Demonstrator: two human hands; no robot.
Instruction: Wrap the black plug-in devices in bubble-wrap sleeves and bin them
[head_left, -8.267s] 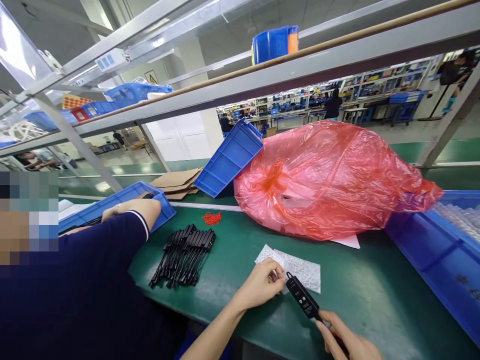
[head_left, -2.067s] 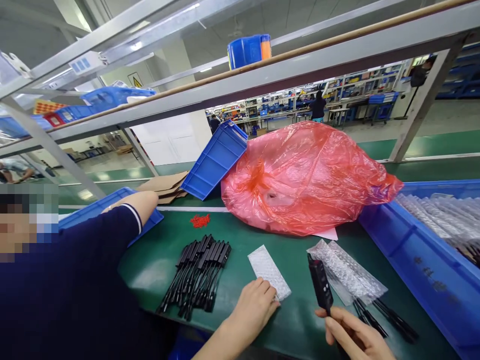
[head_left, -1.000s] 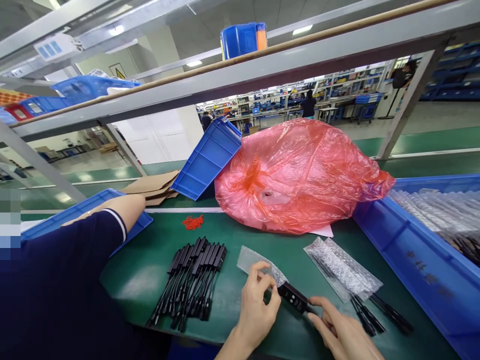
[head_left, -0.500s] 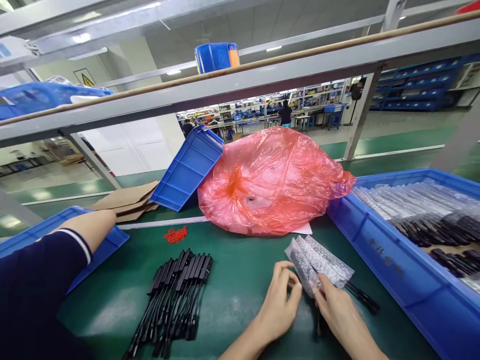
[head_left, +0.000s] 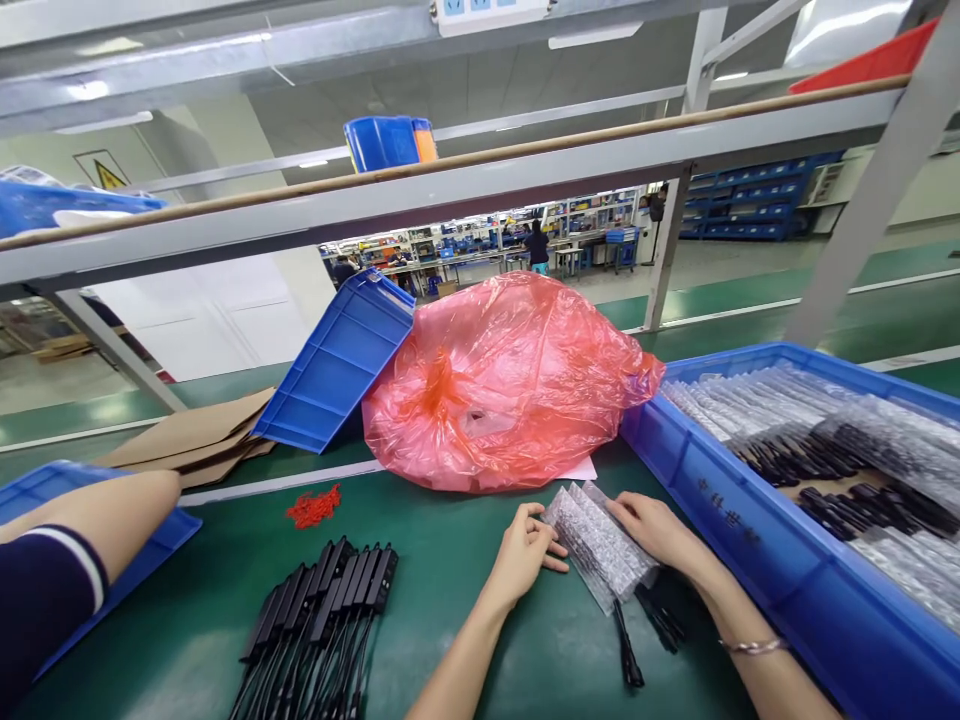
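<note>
Several clear bubble-wrap bags lie overlapped on the green table, with black cable connectors sticking out of their lower ends. My right hand grips the upper right edge of these bags. On their left side, my left hand has its fingers loosely bent and apart, close against the bag edge. A row of small black boxes with cables is laid out farther left. Behind it is a small pile of red pieces, too small to make out.
A blue bin of bagged cables stands at right. A red plastic bag and a tilted blue bin sit at the back, near cardboard sheets. Another person's arm reaches over a blue bin at left.
The bubble-wrap bags now lie stacked closer together. My right hand has moved up to their upper right edge, and my left hand has shifted slightly left. The camera view has turned right.
</note>
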